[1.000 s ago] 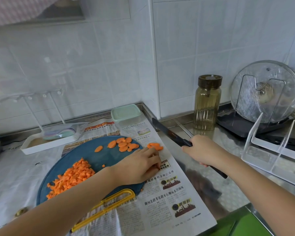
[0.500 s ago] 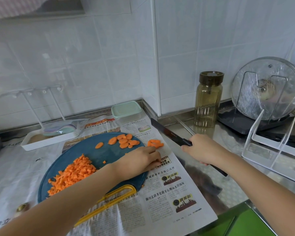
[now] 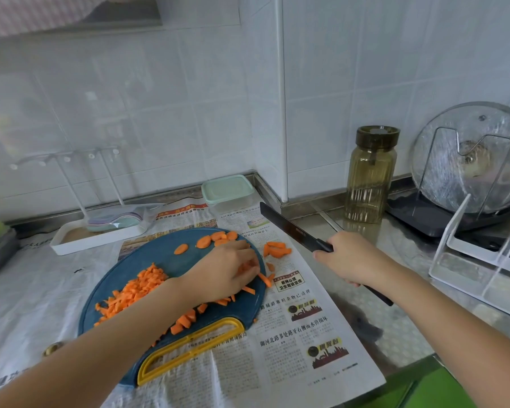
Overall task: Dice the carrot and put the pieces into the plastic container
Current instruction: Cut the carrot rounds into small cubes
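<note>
Head view, only one given.

Raking carrot strips (image 3: 249, 288) together w/ left hand (image 3: 227, 269) at right edge of cutting board (image 3: 159, 254). Fingers bent, tips down on the strips. Blurred there, so can't tell whether pinching any or just pushing. Prob. squaring them up for crosswise cuts.

Gripping knife (image 3: 292, 228) in right hand (image 3: 351, 257), fingers wrapped full round black handle. Holding blade up off the board, out right over newspaper (image 3: 292, 348), tip aimed far-left. Prob. parked there to stay clear of left fingers during the gathering.

Spot carrot in separate lots:
- diced pile (image 3: 136, 290) on near-left of board, apart from uncut stuff, so no re-chopping.
- carrot slices (image 3: 206, 241) at far edge of board, waiting their turn.
- stray slices (image 3: 277, 249) off the board, on the newspaper just right of it. Paper prob. laid under everything to catch exactly that.

Find plastic container (image 3: 227, 191) at far edge, beyond board, near the tiled wall corner. Mint lid on, nothing orange visible inside. Within reach for loading, but needs lid off first.

Judging stage: dicing maybe past halfway, transfer not begun. Watch for strips sliding off right edge of board.
</note>
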{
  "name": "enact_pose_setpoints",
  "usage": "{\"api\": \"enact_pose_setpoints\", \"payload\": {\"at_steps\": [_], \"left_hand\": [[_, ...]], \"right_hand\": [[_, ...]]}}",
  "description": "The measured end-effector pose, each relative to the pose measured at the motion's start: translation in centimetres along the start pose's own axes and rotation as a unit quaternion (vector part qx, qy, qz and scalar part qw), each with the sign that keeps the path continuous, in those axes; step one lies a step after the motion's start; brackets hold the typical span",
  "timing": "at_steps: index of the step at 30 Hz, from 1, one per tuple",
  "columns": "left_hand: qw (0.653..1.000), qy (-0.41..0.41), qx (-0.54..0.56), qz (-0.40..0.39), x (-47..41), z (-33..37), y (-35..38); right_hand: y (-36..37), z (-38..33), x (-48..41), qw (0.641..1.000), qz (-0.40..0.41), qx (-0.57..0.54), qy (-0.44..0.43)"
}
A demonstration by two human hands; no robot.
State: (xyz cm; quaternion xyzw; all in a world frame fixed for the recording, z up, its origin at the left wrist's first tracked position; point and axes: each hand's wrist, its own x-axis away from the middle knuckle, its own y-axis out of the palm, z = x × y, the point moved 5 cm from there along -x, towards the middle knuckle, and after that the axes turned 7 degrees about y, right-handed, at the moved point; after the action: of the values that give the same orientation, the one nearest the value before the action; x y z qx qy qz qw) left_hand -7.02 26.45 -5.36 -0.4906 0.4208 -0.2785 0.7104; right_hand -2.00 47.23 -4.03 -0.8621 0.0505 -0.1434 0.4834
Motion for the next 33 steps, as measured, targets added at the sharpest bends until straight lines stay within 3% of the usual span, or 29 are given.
{"api": "enact_pose_setpoints", "payload": {"at_steps": [5,8,14,19,26,30,33], "left_hand": [[0.991,-0.02,0.037,-0.125,-1.5,0.4,1.5],[0.984,-0.069,0.075,-0.146,-2.2,0.5,1.4],[0.974,-0.112,0.029,-0.196,-3.4,1.4,2.2],[0.958,-0.098,-0.021,-0.27,-4.9,2.8,3.0],[0.975,-0.105,-0.037,-0.19,-4.2,0.8,-1.4],[0.964,-0.112,-0.042,-0.238,-2.2,-0.7,-1.3],[0.971,-0.113,-0.025,-0.211,-1.6,-0.8,-1.3]], "right_hand": [[-0.5,0.7,0.1,1.0,0.006,-0.002,0.008],[-0.6,0.8,0.1,1.0,0.005,-0.01,0.008],[-0.5,0.7,0.3,1.0,0.003,-0.007,0.004],[-0.6,0.5,0.5,1.0,0.002,-0.002,0.001],[-1.1,0.7,0.2,1.0,0.007,-0.019,0.004],[-0.8,0.5,0.2,1.0,0.003,-0.026,-0.002],[-0.5,0.4,0.2,1.0,0.0,-0.025,-0.006]]}}
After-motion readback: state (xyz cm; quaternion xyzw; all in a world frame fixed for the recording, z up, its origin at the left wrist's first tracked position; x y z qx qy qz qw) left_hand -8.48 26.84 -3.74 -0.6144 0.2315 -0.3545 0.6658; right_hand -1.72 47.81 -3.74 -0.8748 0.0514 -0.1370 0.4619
